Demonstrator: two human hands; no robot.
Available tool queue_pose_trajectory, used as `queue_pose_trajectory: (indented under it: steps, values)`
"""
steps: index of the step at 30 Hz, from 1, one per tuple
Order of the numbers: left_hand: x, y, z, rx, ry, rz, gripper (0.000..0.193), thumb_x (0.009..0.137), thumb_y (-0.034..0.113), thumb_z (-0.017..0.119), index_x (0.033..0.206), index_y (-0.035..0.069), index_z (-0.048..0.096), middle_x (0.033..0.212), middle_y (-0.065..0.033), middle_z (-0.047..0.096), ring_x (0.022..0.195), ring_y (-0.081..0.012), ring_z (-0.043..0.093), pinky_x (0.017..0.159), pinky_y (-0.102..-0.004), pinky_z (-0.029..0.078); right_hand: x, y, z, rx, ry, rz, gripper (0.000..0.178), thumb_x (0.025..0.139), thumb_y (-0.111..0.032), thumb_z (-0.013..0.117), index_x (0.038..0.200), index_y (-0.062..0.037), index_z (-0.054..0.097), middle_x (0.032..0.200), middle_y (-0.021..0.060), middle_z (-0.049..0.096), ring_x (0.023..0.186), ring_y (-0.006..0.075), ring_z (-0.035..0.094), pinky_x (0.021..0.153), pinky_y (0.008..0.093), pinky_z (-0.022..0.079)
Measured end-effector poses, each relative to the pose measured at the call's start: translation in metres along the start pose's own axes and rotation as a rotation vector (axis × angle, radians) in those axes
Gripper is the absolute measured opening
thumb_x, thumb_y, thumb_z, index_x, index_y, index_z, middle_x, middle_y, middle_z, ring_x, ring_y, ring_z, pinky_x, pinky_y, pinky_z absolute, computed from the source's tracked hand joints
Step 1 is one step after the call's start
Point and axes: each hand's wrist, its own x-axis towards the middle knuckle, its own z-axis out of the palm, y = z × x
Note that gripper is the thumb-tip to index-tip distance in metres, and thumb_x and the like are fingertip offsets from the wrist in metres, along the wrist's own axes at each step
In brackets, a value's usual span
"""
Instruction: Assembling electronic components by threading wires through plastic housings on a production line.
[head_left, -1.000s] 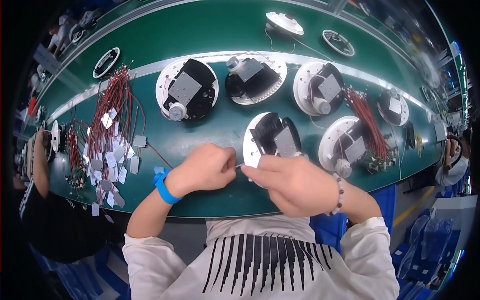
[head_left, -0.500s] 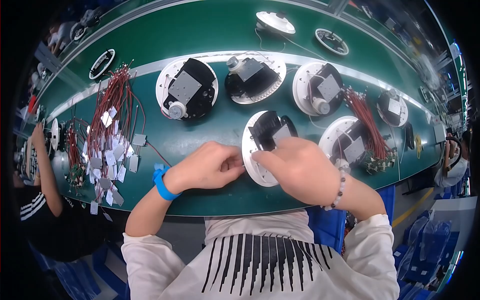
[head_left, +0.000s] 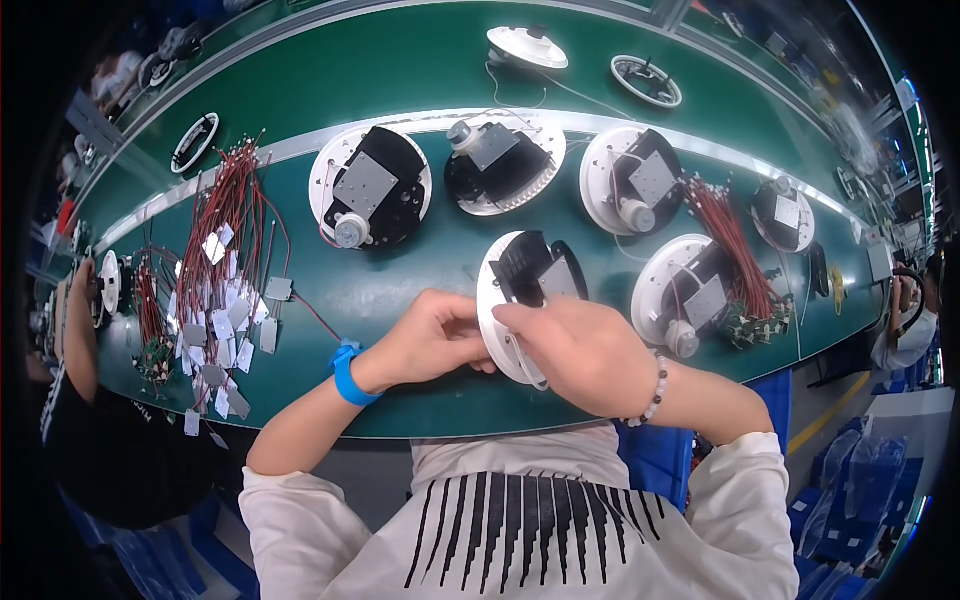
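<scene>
Near the table's front edge, a round white-and-black assembly (head_left: 492, 335) stands tilted up on its rim, with a black cover and a grey metal plate on its right side. My right hand (head_left: 585, 360) grips it, thumb along the white disc; its other fingers are mostly hidden. My left hand (head_left: 430, 335), with a blue wristband, has its fingers drawn together at the disc's left edge. Their tips go partly behind the rim, so what they pinch is hidden. Just right of my right hand lies a similar assembly (head_left: 655, 290) with a small round motor (head_left: 681, 338).
More such assemblies (head_left: 370, 185) stand along the green table (head_left: 330, 270). Bundles of red wires with grey plates (head_left: 230, 300) lie left, and red wires with green boards (head_left: 735, 245) right. Behind runs a green belt (head_left: 400, 75) carrying white parts. Co-workers' arms (head_left: 78, 330) show at the left.
The assembly has shifted slightly down and left in my right hand. My left fingers have moved closer, their tips now partly behind its rim. Parts on the back belt have slid left.
</scene>
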Motion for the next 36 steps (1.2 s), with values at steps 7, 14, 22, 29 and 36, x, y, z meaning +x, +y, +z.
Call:
queue_pose_trajectory:
  steps: [7, 14, 22, 29, 36]
  values:
    - [0.001, -0.001, -0.002, -0.053, -0.006, -0.03, 0.017, 0.073, -0.001, 0.059, 0.089, -0.006, 0.058, 0.08, -0.0098, 0.06, 0.071, -0.0129, 0.059, 0.061, -0.0239, 0.05, 0.003, 0.004, -0.005, 0.113, -0.064, 0.141, 0.027, 0.063, 0.001, 0.062, 0.088, -0.0037, 0.053, 0.062, 0.0061, 0.052, 0.055, 0.0195, 0.055, 0.048, 0.0278, 0.044]
    - [-0.001, -0.005, -0.006, 0.015, -0.049, 0.094, 0.019, 0.077, 0.0, 0.056, 0.094, -0.006, 0.058, 0.081, -0.0098, 0.061, 0.071, -0.0123, 0.059, 0.063, -0.023, 0.049, 0.004, 0.004, -0.004, 0.331, -0.069, 0.204, 0.024, 0.063, -0.001, 0.064, 0.085, -0.0034, 0.056, 0.064, 0.0063, 0.055, 0.056, 0.0182, 0.056, 0.048, 0.0258, 0.045]
    - [-0.001, 0.0, -0.012, 0.079, -0.082, -0.054, 0.015, 0.078, 0.001, 0.055, 0.091, -0.006, 0.058, 0.081, -0.008, 0.059, 0.069, -0.0106, 0.058, 0.059, -0.0212, 0.048, 0.029, 0.047, -0.011, 0.329, -0.183, -0.017, 0.024, 0.065, -0.011, 0.056, 0.087, -0.0023, 0.057, 0.097, 0.0117, 0.056, 0.096, 0.0291, 0.048, 0.082, 0.037, 0.038]
    - [-0.005, 0.001, -0.021, 0.166, -0.034, -0.033, 0.012, 0.076, 0.001, 0.054, 0.085, -0.005, 0.06, 0.073, -0.006, 0.059, 0.057, -0.0075, 0.053, 0.05, -0.0201, 0.043, 0.047, 0.062, -0.009, 0.527, -0.448, 0.045, 0.025, 0.067, -0.016, 0.053, 0.086, 0.0, 0.057, 0.088, 0.0134, 0.057, 0.083, 0.0268, 0.052, 0.073, 0.0336, 0.042]
    - [-0.035, 0.021, -0.032, 0.527, 0.309, -0.214, 0.014, 0.077, 0.007, 0.055, 0.084, -0.003, 0.06, 0.065, -0.0039, 0.057, 0.051, -0.006, 0.05, 0.043, -0.0179, 0.041, 0.039, 0.068, 0.012, 0.218, -0.347, 0.098, 0.023, 0.072, -0.021, 0.058, 0.062, -0.0015, 0.052, 0.057, 0.0125, 0.051, 0.053, 0.0281, 0.051, 0.049, 0.0319, 0.04]
